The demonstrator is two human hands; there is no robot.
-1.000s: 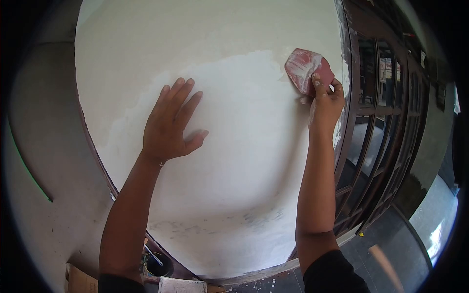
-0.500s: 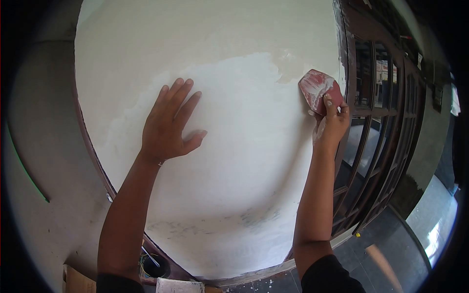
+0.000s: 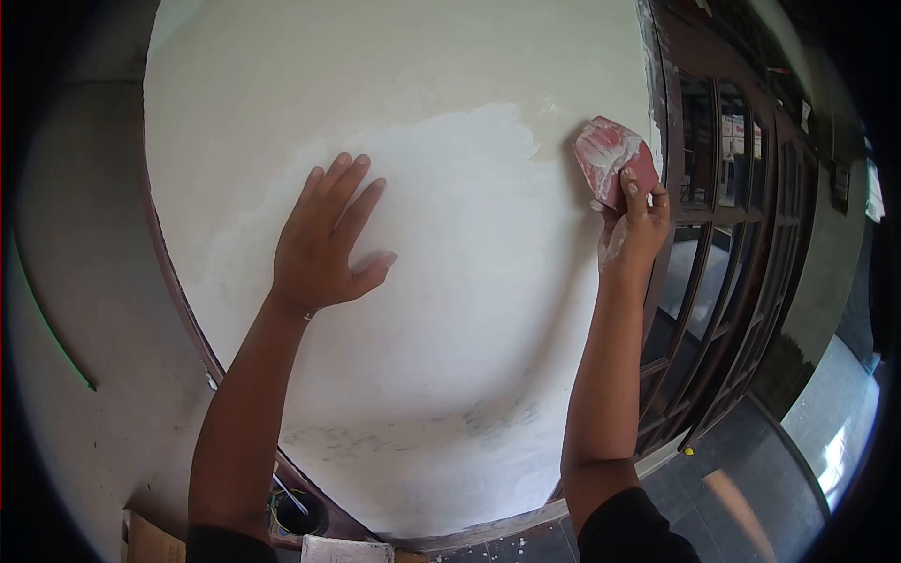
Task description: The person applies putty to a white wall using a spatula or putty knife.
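My left hand [image 3: 328, 225] lies flat against the white-coated wall [image 3: 450, 310], its fingers spread and nothing in them. At the wall's right side, my right hand [image 3: 634, 225] is closed around the lower end of a red putty spreader [image 3: 605, 150]. White putty is smeared over the spreader's face, and some sticks to my right fingers. Its upper left edge is close to the wall surface. A brighter white coat with a ragged upper edge covers the wall's middle, below a beige area.
Dark wooden window panels [image 3: 723, 216] run along the right. Below left stands a black bucket [image 3: 298, 511] with a stick in it, beside a white-smeared block [image 3: 347, 550] and a cardboard box [image 3: 150, 542]. White drops spot the tiled floor [image 3: 526, 547].
My right hand has shifted the red spreader slightly up along the wall's right side. My left hand has stayed in place.
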